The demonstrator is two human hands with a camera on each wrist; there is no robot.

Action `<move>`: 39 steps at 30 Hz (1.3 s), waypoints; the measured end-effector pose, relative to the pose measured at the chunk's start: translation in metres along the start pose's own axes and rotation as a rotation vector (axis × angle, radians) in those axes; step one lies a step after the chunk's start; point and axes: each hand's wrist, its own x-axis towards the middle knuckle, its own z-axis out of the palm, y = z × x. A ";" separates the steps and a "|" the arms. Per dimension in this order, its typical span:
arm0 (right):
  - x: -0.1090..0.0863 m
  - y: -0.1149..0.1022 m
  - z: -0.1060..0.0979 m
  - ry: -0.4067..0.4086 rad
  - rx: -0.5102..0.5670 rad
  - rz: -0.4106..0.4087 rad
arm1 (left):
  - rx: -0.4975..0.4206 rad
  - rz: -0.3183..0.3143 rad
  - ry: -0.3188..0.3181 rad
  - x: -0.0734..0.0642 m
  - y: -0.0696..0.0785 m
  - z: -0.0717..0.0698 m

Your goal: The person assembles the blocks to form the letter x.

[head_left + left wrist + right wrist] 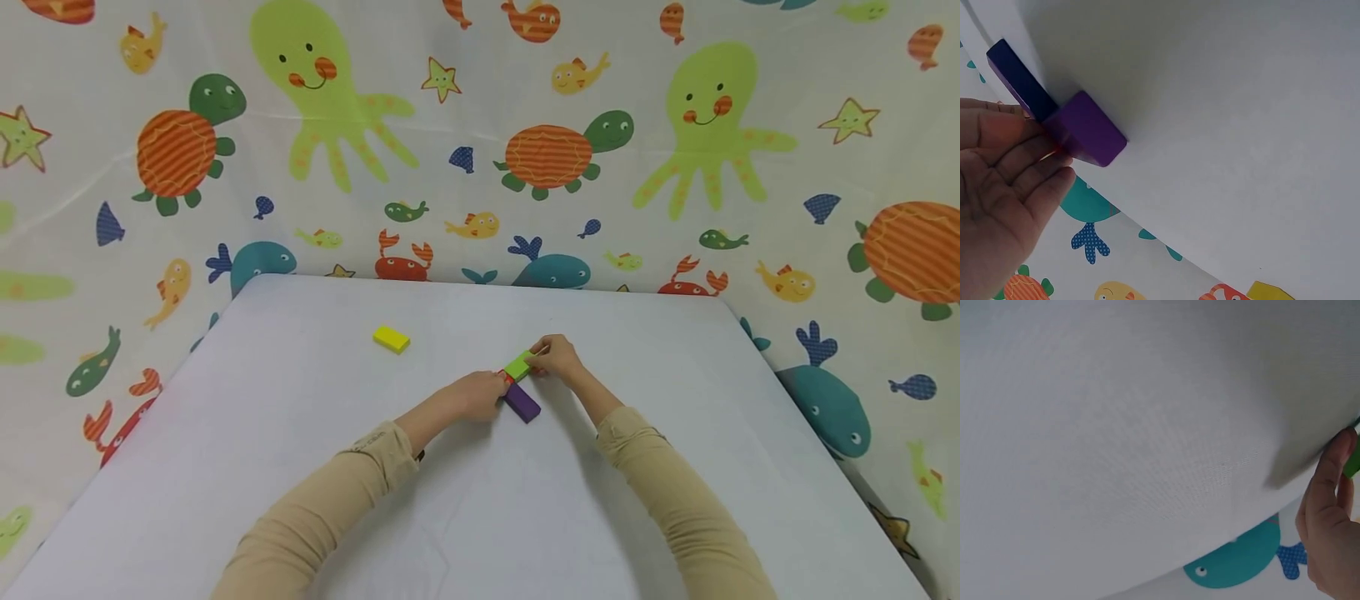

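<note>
Near the table's centre, my left hand (480,395) has its fingertips around a small red block (506,377), which they mostly hide. A purple block (522,403) lies against the red one, slanting toward the front right. My right hand (557,357) pinches the far right end of a light green block (519,366), whose other end meets the red block. In the left wrist view, the purple block (1088,128) and a dark blue block (1019,78) sit beside the left fingers. The right wrist view catches only an edge of the green block (1352,459) behind the right fingers (1329,472).
A yellow block (392,339) lies apart, toward the back left of the white table (315,350). Behind the table and along its sides hangs a curtain (465,100) printed with sea animals.
</note>
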 end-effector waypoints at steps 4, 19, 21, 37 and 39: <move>0.039 0.039 0.009 0.000 0.012 -0.071 | 0.007 0.000 -0.001 0.000 0.000 0.001; 0.025 0.017 0.001 -0.045 -0.093 0.032 | 0.010 -0.046 -0.033 0.004 0.005 -0.003; 0.040 0.035 0.004 -0.049 -0.116 -0.037 | -0.001 -0.061 -0.038 0.004 0.006 -0.005; 0.014 0.011 0.001 -0.091 -0.185 -0.042 | -0.061 -0.063 -0.041 0.005 0.004 -0.007; 0.006 0.006 -0.001 -0.078 -0.199 -0.059 | -0.064 -0.064 -0.042 0.006 0.004 -0.009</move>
